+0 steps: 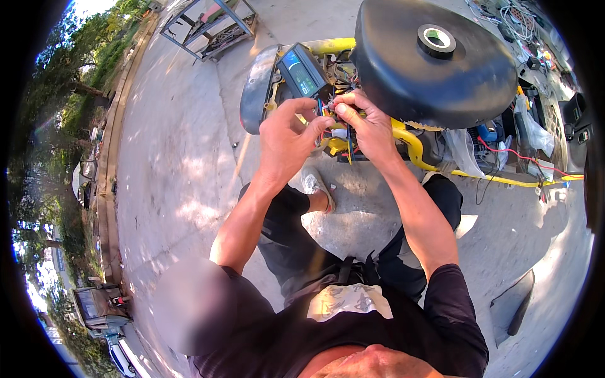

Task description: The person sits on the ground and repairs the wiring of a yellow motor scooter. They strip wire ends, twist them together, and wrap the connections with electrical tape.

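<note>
Both my hands meet over a bundle of thin coloured wires (pixel 343 133) in the opened rear of a yellow-framed vehicle. My left hand (pixel 285 137) has its thumb and fingers curled around wires at the left side of the bundle; the exact grip is partly hidden. With thumb and forefinger pressed together, my right hand (pixel 373 129) pinches wire ends close to the left fingertips. Just beyond my left hand lies a black box (pixel 305 72) with a blue and green label. A white connector (pixel 339 133) hangs below the fingers.
A large black seat (pixel 403 69) rises at the right, bearing a roll of tape (pixel 436 41). The yellow frame tube (pixel 413 143) curves below it. Plastic bags (pixel 535 129) and cables lie far right. A metal rack (pixel 211 28) stands beyond. My shoe (pixel 316 189) is below.
</note>
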`<action>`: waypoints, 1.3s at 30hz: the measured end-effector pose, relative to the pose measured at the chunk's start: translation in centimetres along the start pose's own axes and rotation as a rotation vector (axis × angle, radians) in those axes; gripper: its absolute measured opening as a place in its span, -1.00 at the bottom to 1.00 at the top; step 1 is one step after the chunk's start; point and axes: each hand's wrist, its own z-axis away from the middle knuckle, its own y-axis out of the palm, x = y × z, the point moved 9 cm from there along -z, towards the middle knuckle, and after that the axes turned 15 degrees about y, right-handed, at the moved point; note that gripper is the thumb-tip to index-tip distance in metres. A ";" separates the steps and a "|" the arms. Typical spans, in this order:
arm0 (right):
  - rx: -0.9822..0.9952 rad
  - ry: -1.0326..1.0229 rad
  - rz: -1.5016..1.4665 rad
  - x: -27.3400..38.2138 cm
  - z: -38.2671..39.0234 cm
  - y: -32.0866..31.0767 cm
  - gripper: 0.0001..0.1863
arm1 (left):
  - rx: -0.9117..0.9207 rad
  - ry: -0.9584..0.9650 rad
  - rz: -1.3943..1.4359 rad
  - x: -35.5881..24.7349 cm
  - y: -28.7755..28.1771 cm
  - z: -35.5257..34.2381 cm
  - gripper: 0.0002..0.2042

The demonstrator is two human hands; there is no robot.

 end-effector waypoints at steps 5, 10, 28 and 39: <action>-0.003 -0.049 0.087 0.2 -0.1 -0.2 -0.85 | -0.038 0.587 -0.445 -4.1 0.6 -0.7 -0.84; -0.029 -0.143 0.227 0.9 0.1 -0.2 -0.83 | 0.095 -0.228 0.118 1.7 1.4 0.3 -0.86; -0.145 -0.403 0.413 2.9 1.5 1.0 -0.89 | 0.481 0.802 -0.984 -7.8 1.7 -1.5 -0.91; -0.316 -0.637 0.450 4.1 2.8 1.4 -0.88 | 0.013 -0.646 0.365 3.6 1.2 2.7 -0.85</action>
